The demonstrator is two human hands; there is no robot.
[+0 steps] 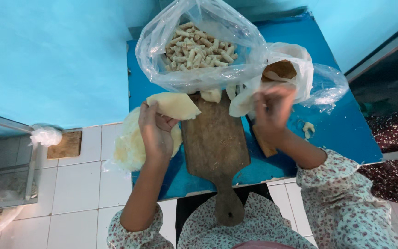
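A blue table (342,133) fills the middle of the view, pushed against a blue wall, with white floor tiles (79,184) showing at eight o'clock. At twelve o'clock on it sits a large clear plastic bag (162,55), its mouth folded open so the heap of small pale rolled pieces (199,48) inside lies exposed and within reach. Below it, at the centre, a worn wooden board (215,138) lies flat with its handle pointing to six o'clock, toward the person, likely as the working surface between both arms. At nine o'clock of the board a stack of thin pale wrapper sheets (127,147) rests on the table's left edge, just beside the left hand, handy for peeling off one at a time. At two o'clock a smaller whitish bag (295,69) stands open, showing a brownish filling (279,70).

The left hand (156,131) holds one wrapper sheet (173,105) lifted above the board's top left corner, fingers curled under it and thumb on the edge, so the sheet drapes flat. The right hand (272,108) hovers at the mouth of the smaller bag, blurred; its fingers look bunched, but whether they pinch anything I cannot tell. A small dough scrap (307,129) lies at three o'clock on the table.
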